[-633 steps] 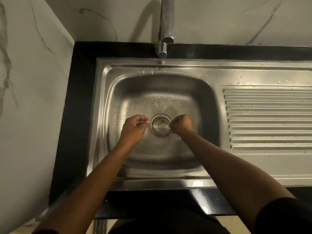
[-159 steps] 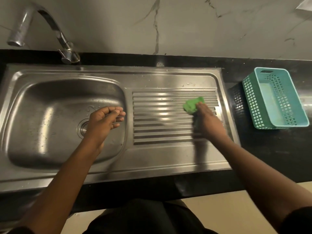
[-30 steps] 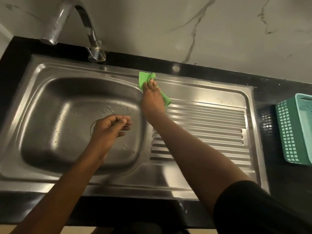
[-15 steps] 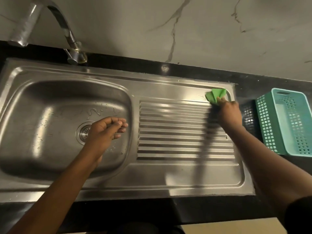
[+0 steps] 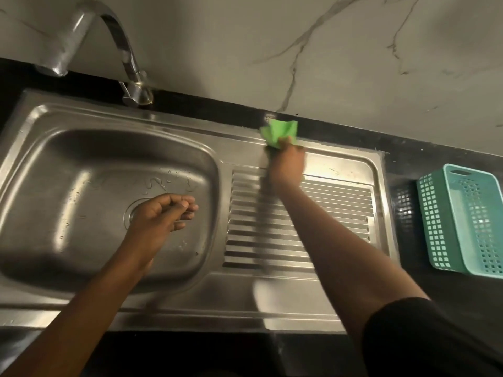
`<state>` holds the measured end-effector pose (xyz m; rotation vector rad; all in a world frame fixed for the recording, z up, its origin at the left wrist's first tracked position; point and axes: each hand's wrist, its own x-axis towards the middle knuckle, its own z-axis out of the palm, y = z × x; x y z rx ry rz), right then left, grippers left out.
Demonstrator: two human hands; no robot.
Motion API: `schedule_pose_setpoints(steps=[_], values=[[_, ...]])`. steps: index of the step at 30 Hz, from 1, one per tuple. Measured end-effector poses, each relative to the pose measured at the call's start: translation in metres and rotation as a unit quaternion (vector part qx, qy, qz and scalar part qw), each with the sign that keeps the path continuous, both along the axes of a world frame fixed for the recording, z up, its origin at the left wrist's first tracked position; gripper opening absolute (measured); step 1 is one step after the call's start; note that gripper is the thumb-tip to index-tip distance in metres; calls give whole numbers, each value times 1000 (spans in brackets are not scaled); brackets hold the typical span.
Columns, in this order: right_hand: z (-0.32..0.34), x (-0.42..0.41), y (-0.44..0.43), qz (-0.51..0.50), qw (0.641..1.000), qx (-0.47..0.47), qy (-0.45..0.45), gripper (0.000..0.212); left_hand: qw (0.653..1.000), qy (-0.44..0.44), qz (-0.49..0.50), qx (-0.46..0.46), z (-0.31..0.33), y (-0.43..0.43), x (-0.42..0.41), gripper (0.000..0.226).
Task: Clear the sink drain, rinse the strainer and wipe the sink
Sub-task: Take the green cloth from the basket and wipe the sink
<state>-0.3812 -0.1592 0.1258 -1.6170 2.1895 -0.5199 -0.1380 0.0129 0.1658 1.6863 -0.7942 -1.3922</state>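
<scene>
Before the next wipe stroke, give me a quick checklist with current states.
1. Cloth gripped by right hand: ok.
2. Cloth on sink's back rim: ok.
3. Left hand out of the wipe path, over the basin: ok.
4. Basin dry: not ok, droplets remain.
5. Strainer seated in drain: cannot tell, hand covers it.
6. Basket off the drainboard: ok.
</scene>
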Motion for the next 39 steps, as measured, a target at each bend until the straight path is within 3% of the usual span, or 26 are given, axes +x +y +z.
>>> schedule_pose_setpoints(steps=[2,5,9,11,14,19,22,26,30,33,39], values=[[-3,45,5,109,994,-9,17,28,1000,-4,-4,-1,-2,0,2,21],[-2,91,14,293,952,17,82,38,1000,-14,-7,-2,-4,0,4,21],[-2,59,12,396,904,23,160,52,1000,-22,-11,-13,-7,1,2,20],[-2,13,15,376,911,11,171,54,1000,-18,-12,-14,-8,3,-2,20],[1,-70,21,271,949,-9,162,49,1000,-4,-2,-15,-7,8,-10,18],[10,-200,35,112,971,66,200,60,1000,12,13,-22,-4,20,-20,18],[6,-209,36,49,978,83,185,47,999,19,25,-21,-3,29,-21,18],[4,-143,42,-46,986,77,139,28,999,27,29,-13,-6,38,-18,18],[-2,-33,70,117,986,35,113,35,999,30,28,-7,-9,45,-11,19],[-5,39,81,274,949,44,149,46,999,25,26,-15,-8,49,1,18],[-3,52,101,365,903,61,220,61,999,15,20,-27,-4,57,27,19]])
